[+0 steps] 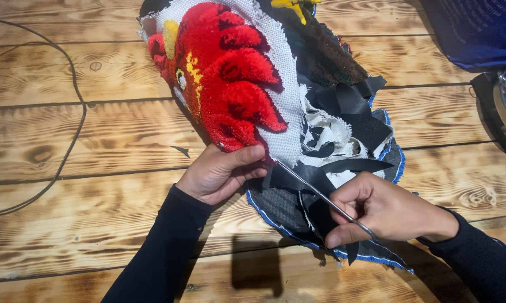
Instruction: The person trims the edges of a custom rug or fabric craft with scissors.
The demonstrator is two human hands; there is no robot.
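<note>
2 hands on rug, scissors

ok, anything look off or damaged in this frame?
Nothing broken. The red tufted piece has frayed white backing, with loose black strips heaped beside it. The left hand pinches the backing edge; the right hand holds thin scissors at it. A small dark scrap lies alone on the table.
</note>
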